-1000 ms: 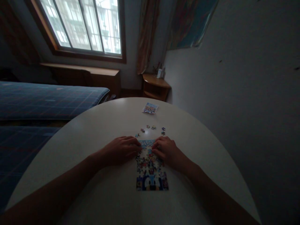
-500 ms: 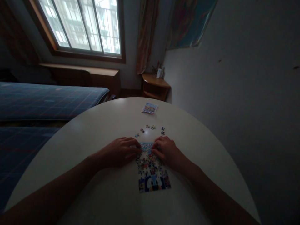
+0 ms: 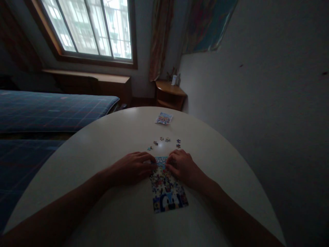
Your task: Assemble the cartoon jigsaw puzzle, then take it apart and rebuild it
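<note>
A partly assembled jigsaw puzzle lies flat on the white table, a blue dog face at its near end and a blue lettered strip at its far end. From the left, my left hand has its bent fingers on the puzzle's far left edge. My right hand is curled at the far right side, thumb and fingertips against the puzzle. Between them the two hands grip its upper part. The parts of the puzzle beneath my fingers are hidden. Just beyond my hands lie several loose puzzle pieces.
A small picture card rests near the far edge of the round white table. A bed with a plaid mattress stands to the left. Behind the table is a wooden corner shelf, and a wall runs along the right.
The puzzle's near end has shifted slightly right and toward me, and its pieces look closer together. My left hand has moved a little to the right; my right hand is nearly still.
</note>
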A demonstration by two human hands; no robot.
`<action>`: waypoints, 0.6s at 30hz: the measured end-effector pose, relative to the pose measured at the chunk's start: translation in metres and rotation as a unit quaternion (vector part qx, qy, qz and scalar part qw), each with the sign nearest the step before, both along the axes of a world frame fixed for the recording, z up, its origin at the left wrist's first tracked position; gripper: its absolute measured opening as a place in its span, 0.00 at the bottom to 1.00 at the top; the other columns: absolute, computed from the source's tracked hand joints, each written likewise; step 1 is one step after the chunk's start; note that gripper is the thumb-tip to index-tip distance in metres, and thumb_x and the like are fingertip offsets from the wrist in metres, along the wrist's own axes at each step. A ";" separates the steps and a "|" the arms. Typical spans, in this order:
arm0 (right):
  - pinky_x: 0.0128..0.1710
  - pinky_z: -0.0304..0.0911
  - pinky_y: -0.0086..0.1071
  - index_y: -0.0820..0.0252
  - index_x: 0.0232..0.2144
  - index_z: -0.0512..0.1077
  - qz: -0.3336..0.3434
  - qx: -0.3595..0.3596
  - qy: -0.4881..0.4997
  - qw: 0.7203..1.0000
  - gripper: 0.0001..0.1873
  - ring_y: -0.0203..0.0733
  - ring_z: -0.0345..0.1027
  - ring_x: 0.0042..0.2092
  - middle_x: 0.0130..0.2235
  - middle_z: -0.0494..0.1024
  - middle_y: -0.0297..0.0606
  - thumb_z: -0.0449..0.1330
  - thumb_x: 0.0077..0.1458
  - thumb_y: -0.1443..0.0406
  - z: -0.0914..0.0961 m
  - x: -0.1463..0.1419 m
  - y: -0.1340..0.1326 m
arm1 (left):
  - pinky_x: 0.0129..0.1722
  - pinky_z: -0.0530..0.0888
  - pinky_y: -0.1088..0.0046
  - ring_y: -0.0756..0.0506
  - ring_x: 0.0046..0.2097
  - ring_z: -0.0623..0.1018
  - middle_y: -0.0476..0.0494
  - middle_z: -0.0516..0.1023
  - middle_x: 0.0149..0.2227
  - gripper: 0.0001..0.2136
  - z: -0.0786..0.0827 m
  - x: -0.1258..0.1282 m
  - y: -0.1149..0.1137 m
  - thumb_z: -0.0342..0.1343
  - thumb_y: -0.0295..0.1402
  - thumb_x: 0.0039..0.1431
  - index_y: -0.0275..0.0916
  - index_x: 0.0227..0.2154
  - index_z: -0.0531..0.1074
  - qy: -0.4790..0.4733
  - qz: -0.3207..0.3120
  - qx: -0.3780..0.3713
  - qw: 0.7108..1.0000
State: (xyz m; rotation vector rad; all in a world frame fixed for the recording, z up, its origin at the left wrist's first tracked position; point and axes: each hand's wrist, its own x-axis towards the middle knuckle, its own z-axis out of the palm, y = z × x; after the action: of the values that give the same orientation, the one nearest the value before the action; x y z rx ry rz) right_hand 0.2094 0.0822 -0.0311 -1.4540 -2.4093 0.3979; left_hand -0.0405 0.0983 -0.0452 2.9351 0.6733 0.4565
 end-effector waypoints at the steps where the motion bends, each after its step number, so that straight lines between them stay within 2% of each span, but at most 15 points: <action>1: 0.46 0.56 0.40 0.59 0.36 0.74 0.001 0.005 0.001 1.000 0.03 0.47 0.66 0.47 0.42 0.77 0.40 0.63 0.57 0.69 0.000 -0.001 -0.001 | 0.49 0.75 0.62 0.44 0.49 0.76 0.44 0.74 0.50 0.14 0.000 0.000 0.000 0.53 0.30 0.66 0.47 0.53 0.69 -0.002 0.000 0.000 1.000; 5: 0.47 0.55 0.40 0.56 0.38 0.75 0.030 0.024 0.017 0.999 0.09 0.45 0.68 0.48 0.43 0.77 0.39 0.60 0.58 0.72 0.000 -0.004 -0.006 | 0.50 0.74 0.63 0.44 0.49 0.76 0.44 0.74 0.50 0.14 0.000 0.000 -0.001 0.54 0.30 0.66 0.46 0.53 0.69 -0.004 -0.002 -0.004 1.000; 8: 0.48 0.54 0.41 0.54 0.40 0.76 0.051 0.028 0.021 0.998 0.09 0.44 0.69 0.48 0.44 0.78 0.37 0.60 0.59 0.70 -0.001 -0.005 -0.008 | 0.50 0.74 0.62 0.43 0.49 0.75 0.43 0.74 0.50 0.14 -0.001 0.000 -0.001 0.54 0.31 0.66 0.46 0.53 0.69 -0.009 -0.001 -0.007 1.000; 12: 0.50 0.55 0.42 0.55 0.42 0.76 0.041 0.033 0.016 0.998 0.09 0.45 0.70 0.49 0.44 0.78 0.38 0.63 0.57 0.65 0.000 -0.008 -0.011 | 0.50 0.74 0.62 0.44 0.50 0.75 0.44 0.74 0.51 0.14 -0.002 -0.001 -0.001 0.55 0.31 0.65 0.49 0.52 0.71 -0.016 -0.009 -0.011 1.000; 18: 0.49 0.55 0.42 0.57 0.40 0.76 0.023 0.028 0.005 0.999 0.07 0.46 0.70 0.49 0.43 0.78 0.40 0.63 0.57 0.66 0.002 -0.010 -0.013 | 0.50 0.73 0.64 0.44 0.50 0.75 0.46 0.74 0.51 0.11 0.006 -0.004 -0.003 0.57 0.31 0.63 0.49 0.48 0.74 -0.020 -0.025 -0.024 0.999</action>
State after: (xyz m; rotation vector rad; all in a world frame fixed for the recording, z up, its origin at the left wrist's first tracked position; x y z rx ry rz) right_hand 0.1991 0.0688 -0.0288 -1.3706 -2.4297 0.3437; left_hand -0.0448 0.0956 -0.0389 2.8815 0.5956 0.4859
